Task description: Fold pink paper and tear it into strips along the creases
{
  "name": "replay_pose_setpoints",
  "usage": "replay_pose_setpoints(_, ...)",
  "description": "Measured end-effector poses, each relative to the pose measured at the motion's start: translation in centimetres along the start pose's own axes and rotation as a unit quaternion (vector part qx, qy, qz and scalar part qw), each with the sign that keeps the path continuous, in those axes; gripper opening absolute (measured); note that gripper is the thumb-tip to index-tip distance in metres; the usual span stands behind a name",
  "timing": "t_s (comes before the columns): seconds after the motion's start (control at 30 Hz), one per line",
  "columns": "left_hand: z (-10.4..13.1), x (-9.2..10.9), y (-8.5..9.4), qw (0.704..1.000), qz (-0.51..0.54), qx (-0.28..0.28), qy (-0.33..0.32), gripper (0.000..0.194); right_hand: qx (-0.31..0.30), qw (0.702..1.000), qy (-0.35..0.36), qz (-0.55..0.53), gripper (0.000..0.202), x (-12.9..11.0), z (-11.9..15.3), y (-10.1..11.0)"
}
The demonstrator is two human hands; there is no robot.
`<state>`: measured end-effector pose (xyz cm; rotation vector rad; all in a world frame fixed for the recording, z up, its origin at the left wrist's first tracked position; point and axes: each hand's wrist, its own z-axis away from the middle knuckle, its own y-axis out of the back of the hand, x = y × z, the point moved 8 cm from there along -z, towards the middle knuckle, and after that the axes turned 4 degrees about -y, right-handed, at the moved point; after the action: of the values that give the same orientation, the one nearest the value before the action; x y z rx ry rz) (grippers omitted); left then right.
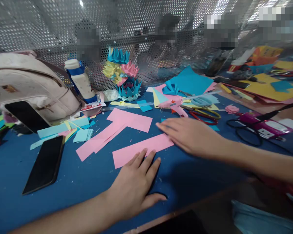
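Observation:
A pink paper strip (136, 150) lies flat on the blue tabletop in front of me. My left hand (136, 183) rests with spread fingers, its fingertips on the strip's near edge. Over the strip's right end is my right hand (192, 135), fingers stretched out and close together; whether it presses on the paper I cannot tell. Beyond my left hand, more pink strips (112, 130) overlap one another. A pink glue gun (174, 105) lies just past my right hand, beside scissors with red and yellow handles (207, 115).
Two dark phones, one flat (45, 164) and one propped (26, 115) against a pale backpack (26, 81), are at left. A bottle (80, 81) and a folded-paper flower stack (128, 87) stand by the perforated metal panel (146, 39). At right lie a purple device (261, 125) with black cord and coloured sheets.

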<state>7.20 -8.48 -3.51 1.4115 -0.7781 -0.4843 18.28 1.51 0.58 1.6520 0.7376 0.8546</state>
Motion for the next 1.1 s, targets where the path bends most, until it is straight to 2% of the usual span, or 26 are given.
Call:
replay_pose_setpoints(0.07, -0.1, 0.1, 0.1, 1.0, -0.003, 0.003, 0.002, 0.082, -0.013, 0.988, 0.087, -0.129, 0.056, -3.2, 0.2, -0.3)
replay_pose_setpoints(0.13, -0.1, 0.1, 0.0, 1.0, 0.0, 0.007, 0.005, 0.083, -0.079, 0.96, 0.134, -0.233, 0.07, -5.3, 0.6, -1.9)
replay_pose_setpoints(0.23, 0.0, 0.1, -0.1, 1.0, 0.005, 0.014, 0.003, 0.081, -0.105, 0.941, 0.119, -0.3, 0.073, -5.1, 0.9, -3.8)
replay_pose_setpoints(0.33, 0.2, 0.1, -0.1, 1.0, 0.002, 0.016, -0.002, 0.081, -0.107, 0.949, 0.086, -0.285, 0.072, -3.2, 1.1, -4.7)
replay_pose_setpoints(0.57, 0.0, -0.1, -0.3, 1.0, 0.005, -0.01, 0.006, 0.081, -0.065, 0.98, 0.005, -0.189, 0.07, -0.5, 3.2, -4.4)
replay_pose_setpoints(0.67, -0.1, -0.1, -0.5, 1.0, 0.008, -0.022, 0.004, 0.083, -0.047, 0.988, -0.007, -0.146, 0.07, 0.1, 3.9, -4.0)
replay_pose_setpoints(0.8, 0.0, -0.1, -0.6, 1.0, 0.014, -0.015, -0.001, 0.083, -0.068, 0.986, 0.014, -0.149, 0.067, 0.0, 3.1, -2.8)
replay_pose_setpoints(0.9, 0.2, -0.1, -0.6, 1.0, 0.018, -0.011, -0.008, 0.082, -0.123, 0.962, 0.101, -0.221, 0.07, -1.6, 1.5, -2.1)
replay_pose_setpoints(1.0, 0.0, 0.0, -0.6, 0.999, 0.023, -0.022, -0.008, 0.079, -0.207, 0.91, 0.174, -0.315, 0.059, -2.7, 0.0, -2.9)
replay_pose_setpoints(1.1, -0.2, -0.1, -0.9, 0.998, 0.026, -0.058, 0.003, 0.081, -0.208, 0.887, 0.225, -0.346, 0.057, -2.8, -1.9, -3.5)
